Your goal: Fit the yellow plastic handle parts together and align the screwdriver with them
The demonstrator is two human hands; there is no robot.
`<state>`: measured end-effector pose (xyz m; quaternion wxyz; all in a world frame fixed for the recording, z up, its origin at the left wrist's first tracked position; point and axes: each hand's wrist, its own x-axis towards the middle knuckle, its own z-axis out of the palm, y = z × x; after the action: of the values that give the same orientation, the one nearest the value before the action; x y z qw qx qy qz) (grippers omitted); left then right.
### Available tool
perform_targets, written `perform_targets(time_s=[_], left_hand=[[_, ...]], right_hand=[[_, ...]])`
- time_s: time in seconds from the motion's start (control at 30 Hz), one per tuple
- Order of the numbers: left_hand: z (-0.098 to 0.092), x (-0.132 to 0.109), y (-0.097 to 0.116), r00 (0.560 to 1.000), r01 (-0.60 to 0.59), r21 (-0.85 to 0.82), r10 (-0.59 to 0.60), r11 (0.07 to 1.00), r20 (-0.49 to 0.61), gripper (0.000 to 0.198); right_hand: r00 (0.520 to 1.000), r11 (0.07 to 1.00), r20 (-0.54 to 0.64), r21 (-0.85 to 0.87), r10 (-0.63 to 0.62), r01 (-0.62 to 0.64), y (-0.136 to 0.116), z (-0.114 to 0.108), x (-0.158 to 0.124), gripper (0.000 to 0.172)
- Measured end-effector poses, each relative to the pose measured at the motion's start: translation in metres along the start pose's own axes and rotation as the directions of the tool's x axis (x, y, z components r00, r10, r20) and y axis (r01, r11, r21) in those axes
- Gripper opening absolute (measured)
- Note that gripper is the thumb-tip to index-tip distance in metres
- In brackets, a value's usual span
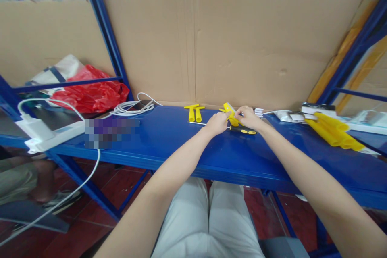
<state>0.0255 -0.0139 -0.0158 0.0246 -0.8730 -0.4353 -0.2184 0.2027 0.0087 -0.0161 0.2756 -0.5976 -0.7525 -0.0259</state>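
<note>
My left hand (218, 124) is closed around a yellow plastic scraper (229, 109), whose wide head tilts up toward the cardboard. At the scraper's right side, my right hand (248, 118) has its fingers pinched together; whatever they hold is too small to make out. Just below both hands lies a screwdriver (242, 130) with a black and yellow handle, its thin shaft pointing left under my left hand. Two similar yellow T-shaped scrapers (191, 113) rest side by side to the left, heads toward the cardboard. Small white pieces (258, 111) are behind my right hand.
The blue table (169, 141) backs onto a cardboard wall (256, 48). Yellow tubular pieces (332, 129) and plastic packets (286, 116) lie right. Left are a coiled white cable (133, 108), power strip (60, 135) and red bag (90, 92). Another person's leg (39, 177) shows lower left.
</note>
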Motion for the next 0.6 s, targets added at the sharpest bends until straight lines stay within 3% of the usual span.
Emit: perform_targets(time_s=[0.1, 0.43, 0.6], left_hand=[[-0.001, 0.0, 0.0, 1.0, -0.008, 0.046, 0.007, 0.999, 0.006, 0.045], [0.001, 0.001, -0.002, 0.997, -0.069, 0.074, 0.07, 0.995, -0.014, 0.049], [0.001, 0.001, -0.002, 0.998, -0.06, 0.053, 0.061, 0.997, -0.018, 0.049]], right_hand=[[1.0, 1.0, -0.023, -0.02, -0.005, 0.005, 0.002, 0.003, 0.001, 0.016], [0.977, 0.974, -0.093, -0.137, -0.193, 0.179, -0.006, -0.006, -0.012, 0.013], [0.979, 0.982, -0.11, -0.106, -0.171, 0.159, -0.003, -0.005, -0.008, 0.009]])
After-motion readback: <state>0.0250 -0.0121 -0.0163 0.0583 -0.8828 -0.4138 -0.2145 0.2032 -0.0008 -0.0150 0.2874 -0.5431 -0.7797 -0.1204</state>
